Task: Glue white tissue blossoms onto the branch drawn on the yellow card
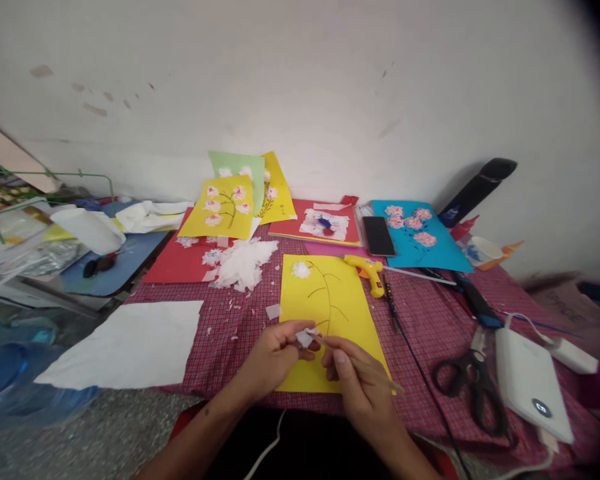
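Between the fingertips of my left hand (270, 358) is a small piece of white tissue paper (305, 339). My right hand (363, 387) grips a thin wooden stick (387, 381), its tip touching the paper piece. Both hands are above the lower part of a yellow sheet (305, 303) with a branch drawn in dark lines. One white crumpled-paper flower (301, 269) sits at the sheet's upper left. A heap of white paper pieces (245, 263) lies beyond my left hand, and a yellow glue gun (367, 270) rests over the sheet's upper right edge.
Black-handled scissors (473, 377) and a white power bank (533, 380) lie to the right. Behind are a phone (379, 236), a blue flower card (415, 237) and yellow flower cards (223, 207). A white paper sheet (130, 343) is at left. A black cable (423, 373) crosses the checked cloth.
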Motion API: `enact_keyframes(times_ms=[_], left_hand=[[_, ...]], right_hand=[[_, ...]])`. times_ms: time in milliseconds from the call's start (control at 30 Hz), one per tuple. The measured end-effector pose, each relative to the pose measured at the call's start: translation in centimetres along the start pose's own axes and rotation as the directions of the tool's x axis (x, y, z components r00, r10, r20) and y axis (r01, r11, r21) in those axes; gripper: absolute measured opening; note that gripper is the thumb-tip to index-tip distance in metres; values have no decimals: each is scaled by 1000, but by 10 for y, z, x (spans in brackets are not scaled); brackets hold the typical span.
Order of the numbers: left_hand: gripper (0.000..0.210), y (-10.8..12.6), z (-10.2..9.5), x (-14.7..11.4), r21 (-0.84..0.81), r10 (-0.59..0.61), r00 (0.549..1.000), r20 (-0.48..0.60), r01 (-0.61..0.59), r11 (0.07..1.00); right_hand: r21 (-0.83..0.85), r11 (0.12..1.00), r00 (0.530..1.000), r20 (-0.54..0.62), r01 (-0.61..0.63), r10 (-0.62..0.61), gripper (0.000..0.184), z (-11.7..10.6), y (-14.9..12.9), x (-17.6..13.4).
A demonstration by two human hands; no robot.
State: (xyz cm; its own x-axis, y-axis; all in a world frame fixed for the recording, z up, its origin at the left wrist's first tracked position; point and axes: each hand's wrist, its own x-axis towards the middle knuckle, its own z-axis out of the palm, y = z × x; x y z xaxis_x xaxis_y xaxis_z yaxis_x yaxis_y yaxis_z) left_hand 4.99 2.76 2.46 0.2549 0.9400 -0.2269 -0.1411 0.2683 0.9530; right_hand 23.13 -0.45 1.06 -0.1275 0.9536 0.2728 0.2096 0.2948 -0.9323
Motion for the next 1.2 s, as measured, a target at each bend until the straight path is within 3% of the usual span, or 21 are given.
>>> enact_keyframes(times_ms=[133,433,667,900,967,1033,1100,1200], left_hand=[[35,2,-1,0,94,35,999,32,-37,995],[13,5,2,8,402,122,989,82,-145,904],[8,16,3,15,610,184,974,136,-228,759],[14,15,8,27,637,233,944,234,-330,697],[13,20,11,39,663,259,914,312,-405,630],[11,30,16,60,707,302,865,401,-502,498],[13,41,23,90,751,338,837,429,-539,381],[11,52,34,139,755,369,832,414,-540,371]], right_hand=[[137,987,992,-79,-83,95,24,-2,3,4],[234,964,989,-53,-124,140,24,-10,-5,7],[62,993,995,12,-96,96,25,-24,-6,10],[-18,997,994,77,-71,72,27,-37,-11,22],[-103,994,988,148,-37,52,26,-45,-13,37],[-232,972,974,225,23,31,27,-56,-15,64],[-356,934,979,203,42,33,28,-68,-15,98],[-507,861,982,143,-33,122,27,-81,-12,146]])
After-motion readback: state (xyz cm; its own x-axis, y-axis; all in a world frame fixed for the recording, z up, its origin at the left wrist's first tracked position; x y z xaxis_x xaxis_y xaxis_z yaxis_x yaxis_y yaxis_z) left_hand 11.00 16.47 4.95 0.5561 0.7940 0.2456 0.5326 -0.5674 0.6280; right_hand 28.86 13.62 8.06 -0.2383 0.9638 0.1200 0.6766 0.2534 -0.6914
